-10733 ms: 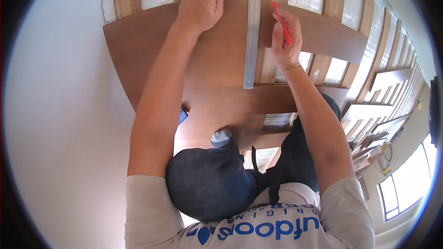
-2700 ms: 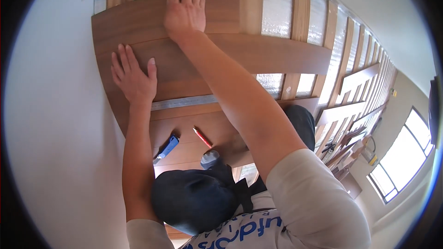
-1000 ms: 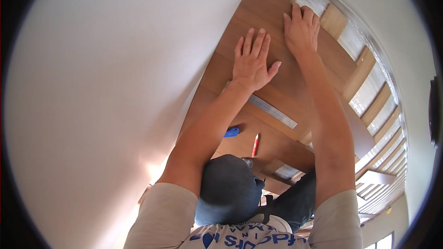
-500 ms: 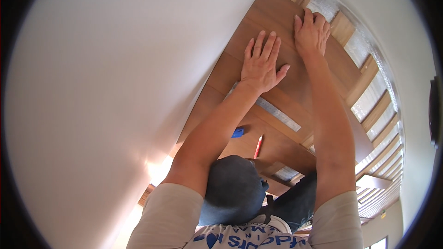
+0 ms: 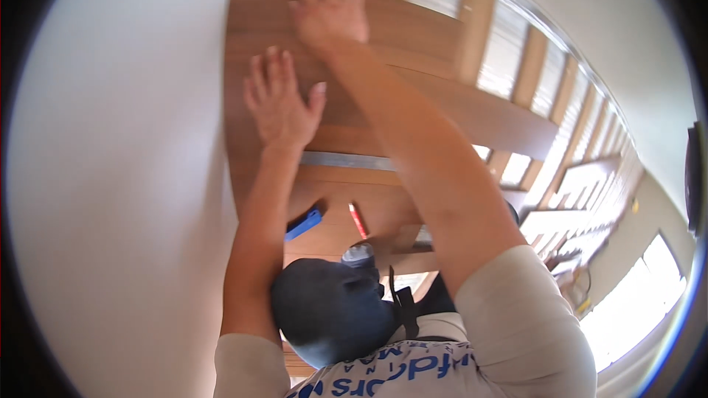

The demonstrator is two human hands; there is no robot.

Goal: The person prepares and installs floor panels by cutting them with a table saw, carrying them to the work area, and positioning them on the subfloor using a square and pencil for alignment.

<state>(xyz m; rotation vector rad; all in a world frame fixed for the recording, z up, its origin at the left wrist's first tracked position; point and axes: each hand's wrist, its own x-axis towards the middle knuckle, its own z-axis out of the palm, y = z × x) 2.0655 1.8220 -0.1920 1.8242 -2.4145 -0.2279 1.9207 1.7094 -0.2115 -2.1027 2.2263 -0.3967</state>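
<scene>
Brown wooden floorboards (image 5: 435,107) lie side by side over the battens, their left ends at the white wall. My left hand (image 5: 284,107) rests flat on one board, fingers and thumb spread. Farther off, my right hand (image 5: 332,18), blurred by motion, bends its fingers over the far edge of the outermost floorboard (image 5: 413,33); its fingertips are hidden. Nearer than my left hand, a metal ruler (image 5: 346,161) lies across the boards, partly behind my right forearm. A blue tool (image 5: 304,223) and a red pencil (image 5: 358,221) lie closer to me.
A white wall (image 5: 133,162) stands close on the left. Bare wooden battens (image 5: 476,33) with silvery sheeting (image 5: 504,51) between them run along the far and right sides, up to another pale wall (image 5: 590,22). A bright window (image 5: 638,302) is at the right.
The view has turned, so boards and hands appear farther left. Both hands stay on the boards, left flat and right at the far edge. More of the blue tool shows.
</scene>
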